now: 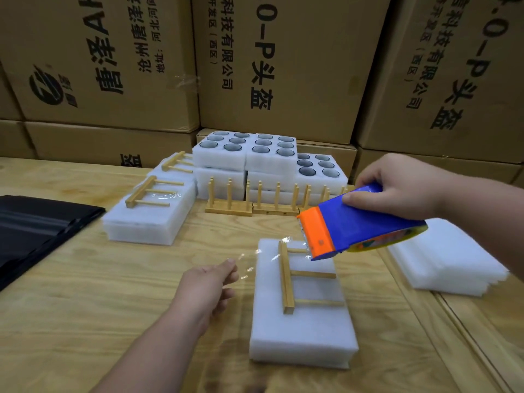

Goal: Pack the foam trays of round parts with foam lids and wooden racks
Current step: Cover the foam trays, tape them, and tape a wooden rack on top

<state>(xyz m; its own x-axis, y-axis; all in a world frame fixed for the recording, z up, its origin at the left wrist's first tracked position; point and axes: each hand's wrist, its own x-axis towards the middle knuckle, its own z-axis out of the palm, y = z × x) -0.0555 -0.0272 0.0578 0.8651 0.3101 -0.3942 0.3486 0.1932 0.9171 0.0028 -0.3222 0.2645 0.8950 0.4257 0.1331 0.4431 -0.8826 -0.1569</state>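
left hand [211, 282] pinches clear tape [252, 262] drawn from the dispenser [354, 225] gripped by right hand [397, 185] over the lidded foam tray [303, 321]; judged risk: slack tape folds, shifting the loose wooden rack [289, 282].

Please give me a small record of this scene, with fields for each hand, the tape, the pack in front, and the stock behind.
left hand: pinches the free end of the clear tape
right hand: grips the tape dispenser
front pack: closed foam, wooden rack lying on top
tape position: stretched over the rack's far end
behind: open foam trays, upright racks
right side: foam lids stacked
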